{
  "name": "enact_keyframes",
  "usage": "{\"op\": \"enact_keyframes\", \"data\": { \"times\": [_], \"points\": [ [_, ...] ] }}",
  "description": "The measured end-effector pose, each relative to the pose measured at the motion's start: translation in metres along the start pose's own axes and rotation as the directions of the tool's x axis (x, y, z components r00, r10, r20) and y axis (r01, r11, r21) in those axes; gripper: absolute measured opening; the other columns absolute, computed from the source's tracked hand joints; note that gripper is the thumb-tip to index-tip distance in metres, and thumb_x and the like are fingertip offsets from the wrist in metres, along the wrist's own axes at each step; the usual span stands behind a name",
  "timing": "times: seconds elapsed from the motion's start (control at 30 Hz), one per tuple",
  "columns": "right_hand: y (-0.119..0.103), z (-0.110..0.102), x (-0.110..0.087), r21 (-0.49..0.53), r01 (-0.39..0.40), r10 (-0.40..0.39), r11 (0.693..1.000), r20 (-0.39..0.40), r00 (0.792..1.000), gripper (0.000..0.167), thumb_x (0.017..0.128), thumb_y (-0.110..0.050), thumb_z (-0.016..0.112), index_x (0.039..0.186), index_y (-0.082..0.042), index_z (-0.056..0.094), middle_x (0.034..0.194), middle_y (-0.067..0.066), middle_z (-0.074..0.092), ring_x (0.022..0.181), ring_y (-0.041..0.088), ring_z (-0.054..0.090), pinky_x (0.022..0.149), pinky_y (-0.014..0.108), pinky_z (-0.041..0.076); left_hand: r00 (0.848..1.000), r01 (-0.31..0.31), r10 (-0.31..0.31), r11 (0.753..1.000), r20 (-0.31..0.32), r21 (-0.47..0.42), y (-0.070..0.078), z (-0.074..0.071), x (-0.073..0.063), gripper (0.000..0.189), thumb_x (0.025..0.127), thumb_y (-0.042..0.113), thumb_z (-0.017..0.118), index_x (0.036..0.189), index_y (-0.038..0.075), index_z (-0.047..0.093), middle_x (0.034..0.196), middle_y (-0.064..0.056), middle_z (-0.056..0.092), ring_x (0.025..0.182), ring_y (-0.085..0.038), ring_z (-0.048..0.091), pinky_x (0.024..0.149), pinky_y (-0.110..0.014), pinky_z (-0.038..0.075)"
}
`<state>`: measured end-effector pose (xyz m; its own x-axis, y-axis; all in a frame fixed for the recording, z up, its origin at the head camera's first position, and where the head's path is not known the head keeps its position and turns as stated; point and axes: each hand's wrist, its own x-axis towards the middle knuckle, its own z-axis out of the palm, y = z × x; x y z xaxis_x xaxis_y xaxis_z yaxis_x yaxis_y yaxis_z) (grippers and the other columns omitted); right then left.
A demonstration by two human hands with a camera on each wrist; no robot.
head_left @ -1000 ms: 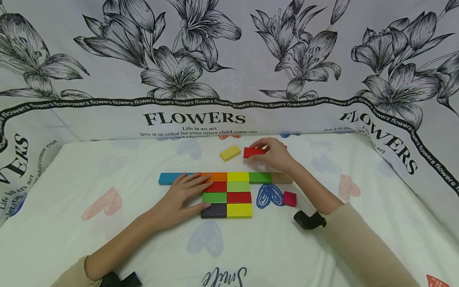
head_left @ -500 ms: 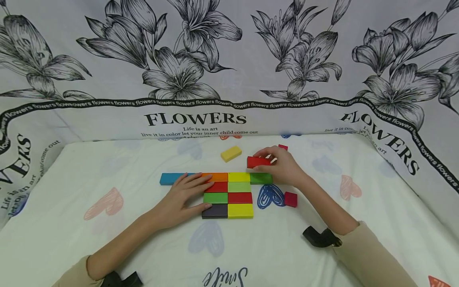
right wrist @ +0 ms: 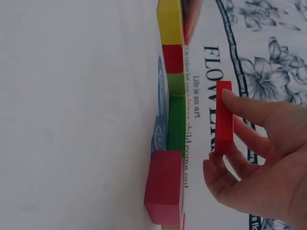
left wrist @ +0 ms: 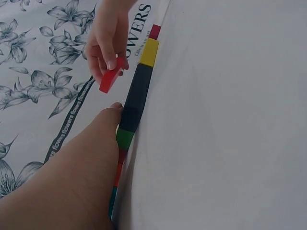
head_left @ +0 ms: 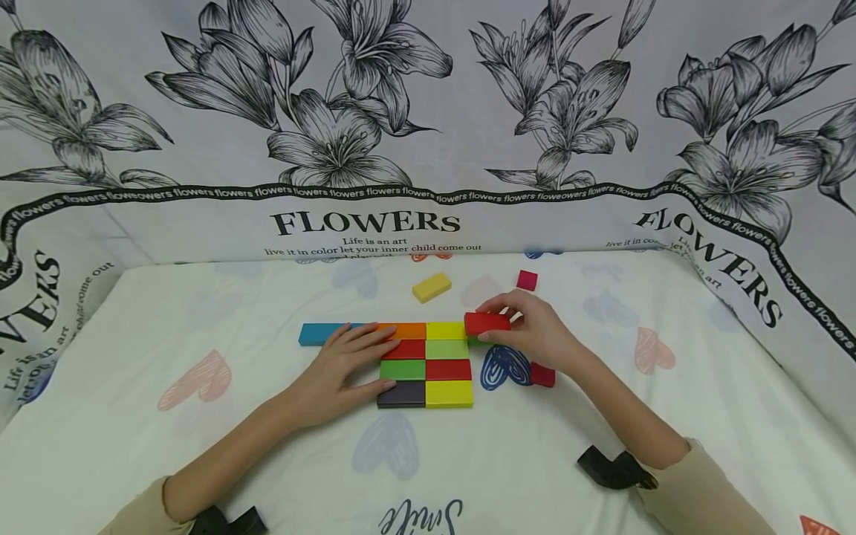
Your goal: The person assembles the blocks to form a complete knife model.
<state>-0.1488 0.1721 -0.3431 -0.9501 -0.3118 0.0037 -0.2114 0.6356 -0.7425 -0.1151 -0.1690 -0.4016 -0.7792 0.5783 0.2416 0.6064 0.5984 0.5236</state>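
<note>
My right hand (head_left: 538,334) pinches a red rectangular block (head_left: 487,324) between thumb and fingers. In the right wrist view that red block (right wrist: 224,117) is raised off the cloth. From the head view it overlaps a green block (head_left: 473,340) at the right part of the top row. My left hand (head_left: 344,371) rests with spread fingers over the left side of the flat block layout, touching the orange block (head_left: 408,331) and the dark block (head_left: 401,394). A blue block (head_left: 321,334) forms the left end. Yellow (head_left: 449,394), red and light green blocks fill the right column.
A loose yellow block (head_left: 432,287) lies behind the layout. Farther right is a small red cube (head_left: 527,280). Another crimson block (head_left: 542,374) sits below my right hand, partly covered by it. Everything lies on a white cloth (head_left: 267,475) printed with hearts.
My right hand has brought the red block toward me, from behind the layout to over the row's right part. The small red cube behind has come into view. My left hand stays still.
</note>
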Motion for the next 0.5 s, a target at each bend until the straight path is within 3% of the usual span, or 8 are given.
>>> {"op": "enact_keyframes", "data": {
  "times": [0.5],
  "points": [
    [0.0035, 0.0006, -0.0097, -0.004, 0.027, -0.027, 1.0, 0.038, 0.999, 0.036, 0.09, -0.013, 0.084, 0.124, -0.007, 0.073, 0.118, 0.012, 0.068, 0.11, 0.029, 0.059, 0.085, 0.031, 0.056, 1.0, -0.001, 0.001, 1.0, -0.005, 0.008, 0.0003, -0.0004, 0.0002, 0.064, 0.096, 0.04, 0.076, 0.153, 0.018, 0.058, 0.163, -0.002, 0.049, 0.157, -0.032, 0.034, 0.127, -0.066, 0.012]
  ]
}}
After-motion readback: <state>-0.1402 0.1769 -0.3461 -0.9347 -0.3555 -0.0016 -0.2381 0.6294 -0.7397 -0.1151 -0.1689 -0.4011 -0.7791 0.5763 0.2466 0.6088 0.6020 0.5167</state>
